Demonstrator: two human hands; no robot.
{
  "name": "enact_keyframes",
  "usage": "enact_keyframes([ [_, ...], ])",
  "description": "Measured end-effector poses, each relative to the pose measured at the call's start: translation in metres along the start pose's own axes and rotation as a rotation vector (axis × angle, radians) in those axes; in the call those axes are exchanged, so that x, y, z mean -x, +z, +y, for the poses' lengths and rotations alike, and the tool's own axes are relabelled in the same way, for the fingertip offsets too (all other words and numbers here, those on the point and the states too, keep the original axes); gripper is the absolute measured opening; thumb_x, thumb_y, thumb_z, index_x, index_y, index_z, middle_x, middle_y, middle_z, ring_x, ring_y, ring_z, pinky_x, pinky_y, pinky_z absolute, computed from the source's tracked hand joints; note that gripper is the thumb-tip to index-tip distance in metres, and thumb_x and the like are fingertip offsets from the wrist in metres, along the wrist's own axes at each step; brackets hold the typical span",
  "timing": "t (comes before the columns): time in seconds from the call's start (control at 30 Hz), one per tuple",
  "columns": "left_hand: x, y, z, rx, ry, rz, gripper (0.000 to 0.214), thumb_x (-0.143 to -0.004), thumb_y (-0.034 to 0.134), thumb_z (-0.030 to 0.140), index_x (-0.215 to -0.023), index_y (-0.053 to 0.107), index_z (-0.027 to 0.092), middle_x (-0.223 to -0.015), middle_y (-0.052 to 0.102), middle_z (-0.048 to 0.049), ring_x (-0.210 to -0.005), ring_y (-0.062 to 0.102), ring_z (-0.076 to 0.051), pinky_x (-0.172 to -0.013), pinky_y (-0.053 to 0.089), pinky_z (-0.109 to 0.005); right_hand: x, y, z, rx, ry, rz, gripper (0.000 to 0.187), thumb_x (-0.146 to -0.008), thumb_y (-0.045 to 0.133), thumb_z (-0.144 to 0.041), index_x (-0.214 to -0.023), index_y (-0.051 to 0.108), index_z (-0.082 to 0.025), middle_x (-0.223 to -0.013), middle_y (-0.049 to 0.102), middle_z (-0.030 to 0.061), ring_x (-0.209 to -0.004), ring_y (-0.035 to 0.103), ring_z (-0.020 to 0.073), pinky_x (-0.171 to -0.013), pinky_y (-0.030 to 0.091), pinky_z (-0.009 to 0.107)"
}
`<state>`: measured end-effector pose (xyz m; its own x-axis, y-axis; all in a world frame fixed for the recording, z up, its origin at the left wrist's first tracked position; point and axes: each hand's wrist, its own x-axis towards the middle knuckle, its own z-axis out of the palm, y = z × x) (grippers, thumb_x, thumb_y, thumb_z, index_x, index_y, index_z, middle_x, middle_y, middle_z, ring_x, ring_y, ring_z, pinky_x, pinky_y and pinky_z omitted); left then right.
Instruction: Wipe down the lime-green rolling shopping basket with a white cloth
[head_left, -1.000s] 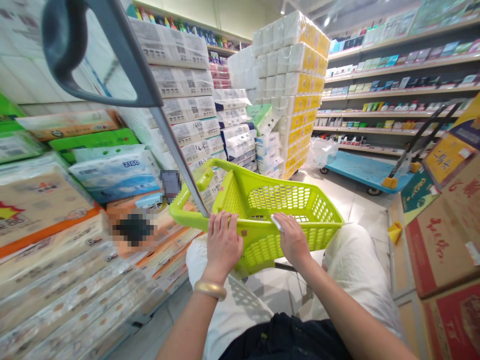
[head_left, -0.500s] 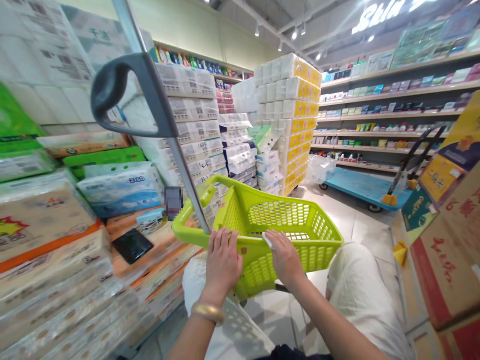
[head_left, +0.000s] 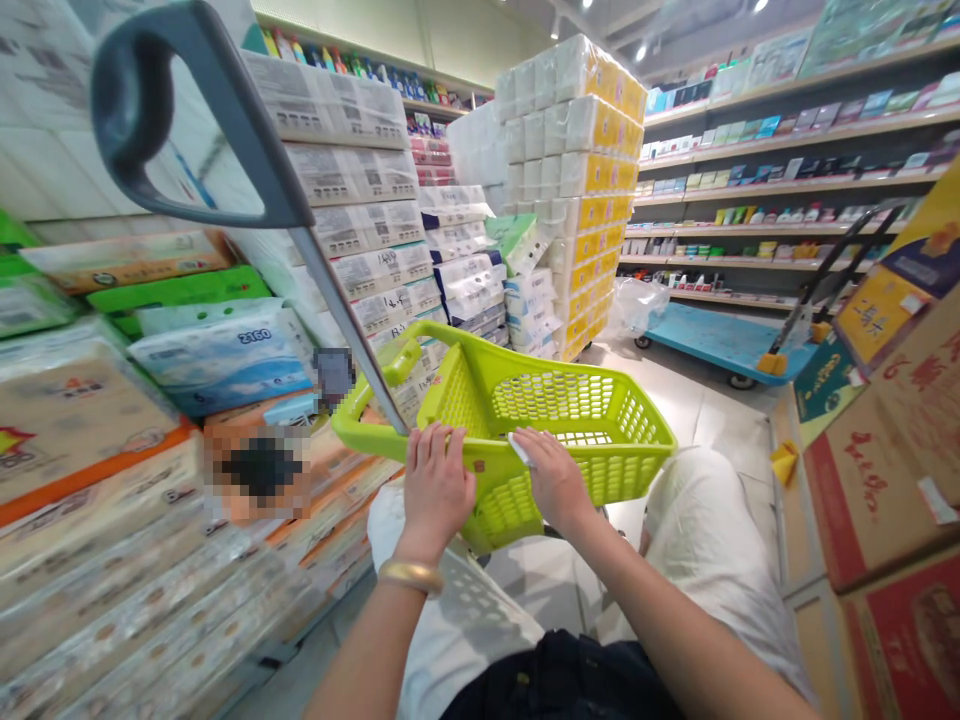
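Observation:
A lime-green shopping basket point(head_left: 622, 456) with latticed walls sits between my knees. My left hand point(head_left: 440, 495) lies over its near rim, fingers curled onto the edge beside the foot of a metal pull rod point(head_left: 341, 305). That rod leans up to the left and ends in a dark grey loop handle point(head_left: 281, 165). In my right hand point(head_left: 559, 485) is a folded white wipe point(head_left: 520, 449), pressed against the same rim farther right. Only a small part of the wipe shows; the rest is under my fingers. The basket's visible interior holds nothing.
Tissue packs point(head_left: 225, 350) are piled at my left, with a blurred-out dark item on them. Wrapped paper stacks point(head_left: 574, 190) rise behind the basket. A blue platform trolley point(head_left: 712, 340) stands at the right, before stocked shelves point(head_left: 750, 226). Cardboard boxes point(head_left: 877, 490) line my right side.
The view has tipped downward, so the shelves and stacks sit higher. My right hand with the wipe has shifted slightly left in view, as has the basket. My left hand stays on the rim.

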<state>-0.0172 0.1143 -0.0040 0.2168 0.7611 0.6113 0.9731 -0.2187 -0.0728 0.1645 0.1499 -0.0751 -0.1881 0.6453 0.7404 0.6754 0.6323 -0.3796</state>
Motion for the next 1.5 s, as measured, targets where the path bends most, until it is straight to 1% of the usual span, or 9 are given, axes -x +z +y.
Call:
enact_keyframes([
  [0.27,-0.007,0.004,-0.003,-0.017,-0.008,-0.024,0.046,-0.077,0.055,0.017,-0.122,0.059,0.011,-0.12,0.06,-0.0168,-0.127,0.048,-0.034,-0.118,0.027,-0.053,0.034,-0.039,0.059,0.162,0.156,0.107,0.048,-0.085,0.039,-0.004,-0.122,0.065,-0.018,-0.124,0.069,0.0114,-0.121,0.062,0.0241,-0.11,0.043,0.051],
  [0.37,-0.011,0.005,-0.004,-0.02,-0.021,-0.032,0.046,-0.076,0.055,0.016,-0.121,0.06,0.01,-0.12,0.061,-0.0171,-0.128,0.048,-0.034,-0.118,0.027,-0.053,0.029,-0.035,0.054,0.174,0.199,0.122,0.047,-0.084,0.039,-0.003,-0.12,0.066,-0.017,-0.122,0.07,0.0121,-0.12,0.062,0.0249,-0.11,0.043,0.052],
  [0.47,-0.013,0.005,-0.001,-0.034,-0.044,-0.043,0.047,-0.076,0.055,0.017,-0.122,0.06,0.009,-0.124,0.061,-0.0189,-0.131,0.046,-0.036,-0.118,0.027,-0.055,0.016,-0.019,0.034,0.108,0.153,0.074,0.05,-0.082,0.041,-0.002,-0.123,0.065,-0.018,-0.126,0.069,0.0107,-0.122,0.061,0.0233,-0.111,0.042,0.048],
  [0.63,-0.012,0.011,0.021,-0.016,0.039,-0.069,0.056,-0.079,0.054,0.018,-0.134,0.054,0.011,-0.147,0.047,-0.0183,-0.144,0.031,-0.035,-0.12,0.023,-0.057,-0.001,0.0,0.007,0.034,0.084,0.011,0.052,-0.082,0.04,-0.002,-0.126,0.063,-0.017,-0.129,0.067,0.0107,-0.125,0.059,0.0214,-0.113,0.041,0.046],
  [0.77,-0.01,0.025,0.044,0.059,0.129,-0.179,0.064,-0.078,0.055,0.019,-0.141,0.047,0.009,-0.15,0.045,-0.0161,-0.145,0.03,-0.032,-0.122,0.022,-0.053,0.009,-0.011,0.019,0.063,0.076,0.011,0.054,-0.082,0.038,-0.001,-0.128,0.062,-0.018,-0.131,0.066,0.0096,-0.127,0.058,0.0205,-0.114,0.04,0.045],
  [0.97,-0.01,0.036,0.05,0.089,0.139,-0.18,0.064,-0.078,0.054,0.016,-0.141,0.046,0.011,-0.14,0.055,-0.0147,-0.139,0.039,-0.03,-0.123,0.018,-0.051,0.029,-0.04,0.055,0.179,0.207,0.077,0.049,-0.085,0.041,-0.004,-0.126,0.063,-0.018,-0.129,0.067,0.011,-0.126,0.058,0.0242,-0.114,0.038,0.05],
  [1.07,-0.01,0.037,0.05,0.094,0.128,-0.176,0.062,-0.079,0.054,0.017,-0.139,0.048,0.01,-0.139,0.055,-0.0146,-0.138,0.039,-0.03,-0.123,0.018,-0.051,0.021,-0.032,0.046,0.184,0.216,0.068,0.047,-0.084,0.041,-0.004,-0.122,0.065,-0.016,-0.126,0.068,0.0125,-0.124,0.059,0.0252,-0.113,0.039,0.05],
  [1.27,-0.008,0.034,0.048,0.102,0.126,-0.187,0.063,-0.077,0.055,0.015,-0.14,0.047,0.013,-0.139,0.055,-0.0135,-0.138,0.04,-0.029,-0.122,0.019,-0.05,0.0,-0.005,0.014,0.06,0.07,-0.002,0.049,-0.085,0.039,-0.003,-0.125,0.063,-0.017,-0.128,0.068,0.0101,-0.123,0.06,0.0209,-0.113,0.041,0.045],
  [1.5,-0.007,0.035,0.047,0.101,0.127,-0.179,0.062,-0.078,0.055,0.017,-0.139,0.047,0.012,-0.139,0.055,-0.0134,-0.139,0.038,-0.03,-0.123,0.018,-0.051,0.021,-0.034,0.045,0.13,0.175,0.039,0.047,-0.085,0.041,-0.003,-0.124,0.064,-0.018,-0.127,0.068,0.0113,-0.124,0.059,0.0245,-0.112,0.04,0.05],
])
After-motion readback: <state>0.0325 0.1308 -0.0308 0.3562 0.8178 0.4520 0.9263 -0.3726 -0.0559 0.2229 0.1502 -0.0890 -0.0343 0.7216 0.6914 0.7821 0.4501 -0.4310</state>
